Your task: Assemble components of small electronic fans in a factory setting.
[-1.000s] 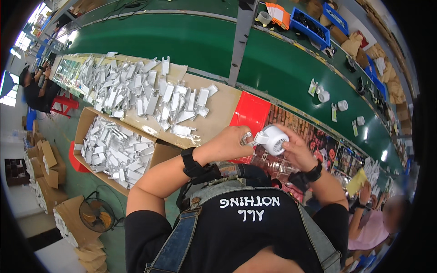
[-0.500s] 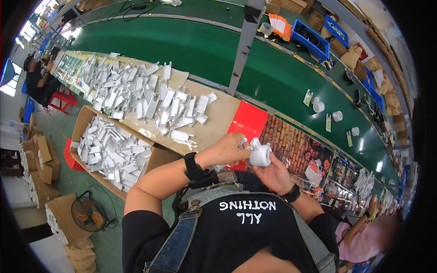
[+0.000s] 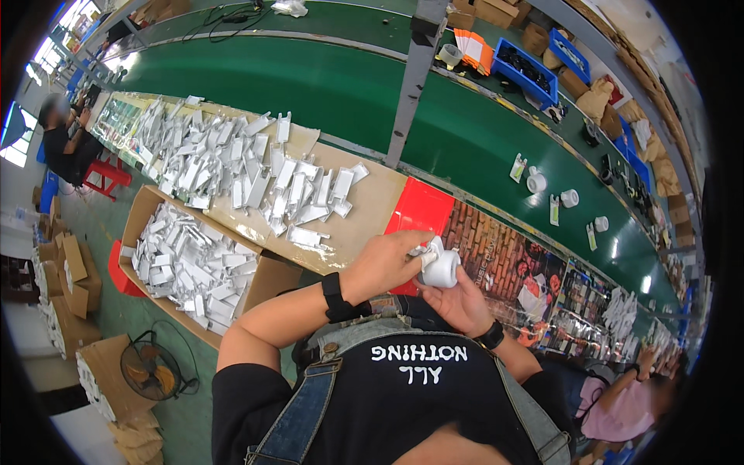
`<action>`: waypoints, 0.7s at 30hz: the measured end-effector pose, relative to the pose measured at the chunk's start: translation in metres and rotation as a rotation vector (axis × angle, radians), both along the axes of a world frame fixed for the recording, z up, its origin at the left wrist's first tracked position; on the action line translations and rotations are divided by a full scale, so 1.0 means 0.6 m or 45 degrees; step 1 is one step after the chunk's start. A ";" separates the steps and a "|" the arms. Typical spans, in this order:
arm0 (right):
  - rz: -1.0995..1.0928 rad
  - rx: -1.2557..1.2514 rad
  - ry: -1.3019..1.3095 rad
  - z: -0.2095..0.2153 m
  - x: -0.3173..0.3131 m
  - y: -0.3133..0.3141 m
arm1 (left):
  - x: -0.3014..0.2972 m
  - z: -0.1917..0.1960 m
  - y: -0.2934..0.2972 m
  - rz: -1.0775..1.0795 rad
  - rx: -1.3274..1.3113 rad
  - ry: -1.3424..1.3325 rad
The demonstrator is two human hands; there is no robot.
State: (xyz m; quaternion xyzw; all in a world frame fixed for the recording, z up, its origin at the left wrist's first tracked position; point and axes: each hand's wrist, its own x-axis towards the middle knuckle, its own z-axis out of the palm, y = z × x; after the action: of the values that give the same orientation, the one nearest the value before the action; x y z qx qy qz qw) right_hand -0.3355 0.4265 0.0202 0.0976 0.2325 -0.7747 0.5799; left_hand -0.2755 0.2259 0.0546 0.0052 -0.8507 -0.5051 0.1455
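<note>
A round white plastic housing with a short cylindrical body (image 3: 440, 271) is held between my two hands, in front of my chest. My right hand (image 3: 463, 304) is closed around its lower right side, with the thumb and fingers against the cylinder. My left hand (image 3: 381, 266) pinches at the housing's upper left side, where a small white projecting part shows; the fingertips partly hide what they grip. Below the hands is a glossy red sheet (image 3: 421, 205) on the work table. Left of it, many loose white plastic brackets (image 3: 252, 182) lie in a heap on tan board.
An open cardboard box (image 3: 143, 203) full of similar white pieces stands left, beside the table. Beyond the table runs a green conveyor belt (image 3: 310, 85) carrying several white parts (image 3: 536, 180). A grey metal post (image 3: 404, 101) rises at the table's far edge. Other people sit far left and lower right.
My left fingers have shifted their grip and now lie more over the upper left of the housing. The housing has tilted slightly in my hands. The whole view has moved a little.
</note>
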 end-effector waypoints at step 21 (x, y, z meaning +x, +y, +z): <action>0.208 0.210 1.212 0.041 -0.015 -0.003 | 0.031 -0.005 -0.006 -0.337 -0.498 0.234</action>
State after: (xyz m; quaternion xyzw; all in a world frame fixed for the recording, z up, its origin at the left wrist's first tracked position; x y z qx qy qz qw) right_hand -0.3447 0.4245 0.0446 -0.2401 0.5393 -0.6643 0.4585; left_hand -0.2570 0.2225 0.0513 -0.1803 -0.9087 -0.3441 0.1531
